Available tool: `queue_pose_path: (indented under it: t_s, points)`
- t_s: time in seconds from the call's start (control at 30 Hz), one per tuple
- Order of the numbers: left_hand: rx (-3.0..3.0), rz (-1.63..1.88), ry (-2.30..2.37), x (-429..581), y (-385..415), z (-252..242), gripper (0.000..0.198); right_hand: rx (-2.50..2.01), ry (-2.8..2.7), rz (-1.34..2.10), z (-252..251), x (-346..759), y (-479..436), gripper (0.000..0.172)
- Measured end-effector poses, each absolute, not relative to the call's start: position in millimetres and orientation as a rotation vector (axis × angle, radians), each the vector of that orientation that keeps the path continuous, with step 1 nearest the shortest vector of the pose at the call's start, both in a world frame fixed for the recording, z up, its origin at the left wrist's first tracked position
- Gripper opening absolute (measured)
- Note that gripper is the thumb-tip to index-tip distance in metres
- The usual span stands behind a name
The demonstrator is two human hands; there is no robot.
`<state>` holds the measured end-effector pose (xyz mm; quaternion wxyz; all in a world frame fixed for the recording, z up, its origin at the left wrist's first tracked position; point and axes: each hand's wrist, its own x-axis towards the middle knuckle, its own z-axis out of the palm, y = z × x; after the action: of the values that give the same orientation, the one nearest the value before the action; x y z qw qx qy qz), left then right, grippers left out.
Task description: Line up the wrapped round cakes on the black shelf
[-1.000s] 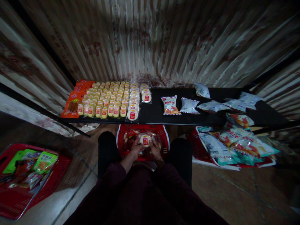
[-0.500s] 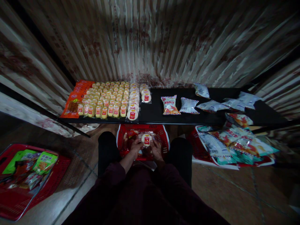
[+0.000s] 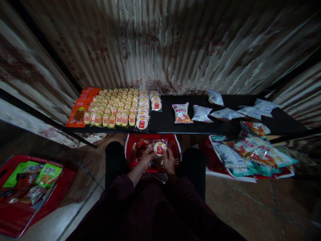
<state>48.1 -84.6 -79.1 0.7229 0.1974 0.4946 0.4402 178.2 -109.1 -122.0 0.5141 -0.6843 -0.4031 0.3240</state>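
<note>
Both my hands hold one round white cake in a clear wrapper with a red label (image 3: pixel 159 148), just above a red basket (image 3: pixel 177 147) between my knees. My left hand (image 3: pixel 145 158) grips its left side and my right hand (image 3: pixel 169 159) its right side, fingers closed on the wrapper. More wrapped snacks lie in the basket under my hands. On the black shelf (image 3: pixel 165 122) ahead, rows of small yellow cakes (image 3: pixel 112 107) and a column of round white cakes (image 3: pixel 142 112) lie neatly side by side.
Orange packets (image 3: pixel 80 107) lie at the shelf's left end, chip bags (image 3: pixel 182 113) and pale bags (image 3: pixel 227 113) to the right. A second red basket with green packets (image 3: pixel 15 207) sits on the floor at left. A pile of snack bags (image 3: pixel 250 152) lies at right. A striped curtain hangs behind.
My hands have lifted the round cake a little up and to the right, out of the basket toward the shelf edge.
</note>
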Motion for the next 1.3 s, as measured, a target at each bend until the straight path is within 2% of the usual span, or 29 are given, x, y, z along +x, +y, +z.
queue_pose_path:
  t_s: [0.3, 0.87, 1.3]
  points:
    - [0.599, 1.033, 1.012, 56.8, -80.2, -77.5, 0.04, -1.646, -0.924, 0.689, -99.2, 180.2, -105.5, 0.06]
    - [0.733, 1.053, 1.146, 64.5, -59.0, -39.1, 0.025, -1.587, -0.964, 0.615, -70.0, 191.4, -81.4, 0.056]
    - [0.871, 1.196, 1.2, 69.9, -34.9, -17.1, 0.019, -1.537, -1.035, 0.614, -42.9, 188.1, -54.1, 0.052]
